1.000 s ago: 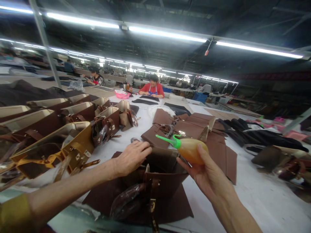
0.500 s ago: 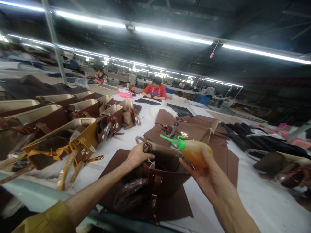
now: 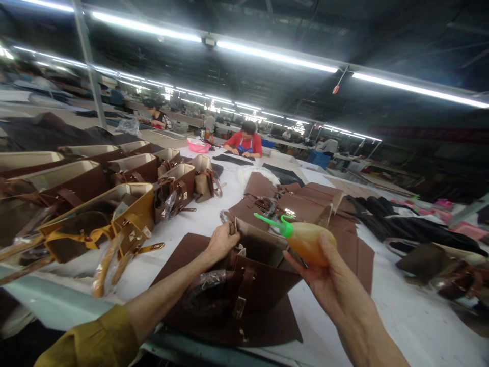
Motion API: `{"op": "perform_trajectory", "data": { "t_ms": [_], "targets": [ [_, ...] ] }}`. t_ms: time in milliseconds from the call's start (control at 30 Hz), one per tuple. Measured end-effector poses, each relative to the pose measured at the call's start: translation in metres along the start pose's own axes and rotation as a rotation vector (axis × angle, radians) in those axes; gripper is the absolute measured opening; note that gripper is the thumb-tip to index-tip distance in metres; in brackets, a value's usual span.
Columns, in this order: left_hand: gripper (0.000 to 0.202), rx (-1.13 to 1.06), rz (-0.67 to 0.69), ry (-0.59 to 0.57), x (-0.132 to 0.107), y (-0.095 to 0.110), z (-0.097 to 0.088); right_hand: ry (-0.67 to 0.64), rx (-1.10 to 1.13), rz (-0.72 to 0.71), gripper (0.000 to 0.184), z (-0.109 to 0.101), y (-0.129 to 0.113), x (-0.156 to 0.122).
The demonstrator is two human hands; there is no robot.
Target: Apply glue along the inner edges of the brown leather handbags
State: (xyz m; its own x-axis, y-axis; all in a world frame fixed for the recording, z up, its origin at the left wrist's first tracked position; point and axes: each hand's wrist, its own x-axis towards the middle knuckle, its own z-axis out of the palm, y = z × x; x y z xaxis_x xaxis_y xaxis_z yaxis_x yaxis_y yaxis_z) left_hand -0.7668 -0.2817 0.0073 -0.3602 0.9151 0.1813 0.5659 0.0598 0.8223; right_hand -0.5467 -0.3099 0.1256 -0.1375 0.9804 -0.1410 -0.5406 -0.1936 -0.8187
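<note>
A dark brown handbag [image 3: 263,280] stands open at the top in front of me, on a flat brown leather panel [image 3: 179,270]. My left hand [image 3: 221,243] is closed on the bag's far left top edge, near the handle. In my right hand [image 3: 324,275] I hold a squeeze bottle [image 3: 309,242] of amber liquid with a green cap and thin green spout. The bottle is tilted on its side above the bag's opening, its spout pointing left. My right fingers also come close to the bag's right rim. A plastic-wrapped handle [image 3: 208,288] hangs on the near side.
Rows of brown handbags [image 3: 72,178] and one mustard handbag [image 3: 133,219] stand at left. Brown bag pieces [image 3: 305,199] lie beyond my bag; black material [image 3: 412,219] and another bag [image 3: 428,265] are at right. A person in red [image 3: 244,140] works across the table beside a pink basin [image 3: 198,146].
My left hand has shifted a little up and right along the bag's edge, its fingers now curled in. The bottle stays nearly where it was.
</note>
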Motion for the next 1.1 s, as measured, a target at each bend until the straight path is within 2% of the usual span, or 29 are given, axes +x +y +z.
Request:
{"op": "perform_trajectory", "data": {
  "t_ms": [100,233,400,467,533,633,700,800,867,933,1000,1100],
  "targets": [
    [0.016,-0.152,0.084,-0.083,-0.002,-0.001,-0.001,0.038,0.03,0.013,0.038,-0.003,-0.002,-0.002],
    [0.023,-0.281,0.203,-0.158,-0.001,0.011,-0.016,0.055,0.071,0.019,0.04,-0.012,-0.01,-0.009],
    [0.025,-0.255,0.354,-0.132,0.007,0.055,-0.047,0.09,0.149,0.033,0.037,-0.023,-0.024,-0.029],
    [0.022,-0.237,0.422,-0.185,0.012,0.078,-0.059,0.107,0.192,0.052,0.039,-0.022,-0.027,-0.043],
    [0.019,-0.236,0.482,-0.292,0.019,0.098,-0.07,0.112,0.214,0.076,0.041,-0.02,-0.026,-0.057],
    [0.024,-0.212,0.523,-0.561,0.033,0.121,-0.086,0.099,0.224,0.115,0.04,-0.023,-0.021,-0.076],
    [0.027,-0.148,0.536,-0.74,0.043,0.131,-0.096,0.116,0.204,0.13,0.04,-0.033,-0.015,-0.083],
    [0.027,0.048,0.559,-0.906,0.054,0.143,-0.104,0.174,0.079,0.127,0.048,-0.057,-0.01,-0.086],
    [0.029,0.168,0.553,-0.997,0.056,0.147,-0.102,0.224,-0.03,0.08,0.054,-0.074,-0.008,-0.087],
    [0.029,0.24,0.526,-1.075,0.056,0.147,-0.092,0.269,-0.11,-0.008,0.06,-0.087,-0.007,-0.087],
    [0.026,0.278,0.485,-1.159,0.054,0.141,-0.075,0.284,-0.19,-0.082,0.064,-0.097,-0.005,-0.087],
    [0.025,0.305,0.399,-1.288,0.048,0.125,-0.045,0.216,-0.359,-0.186,0.062,-0.11,0.001,-0.087]
  ]
}}
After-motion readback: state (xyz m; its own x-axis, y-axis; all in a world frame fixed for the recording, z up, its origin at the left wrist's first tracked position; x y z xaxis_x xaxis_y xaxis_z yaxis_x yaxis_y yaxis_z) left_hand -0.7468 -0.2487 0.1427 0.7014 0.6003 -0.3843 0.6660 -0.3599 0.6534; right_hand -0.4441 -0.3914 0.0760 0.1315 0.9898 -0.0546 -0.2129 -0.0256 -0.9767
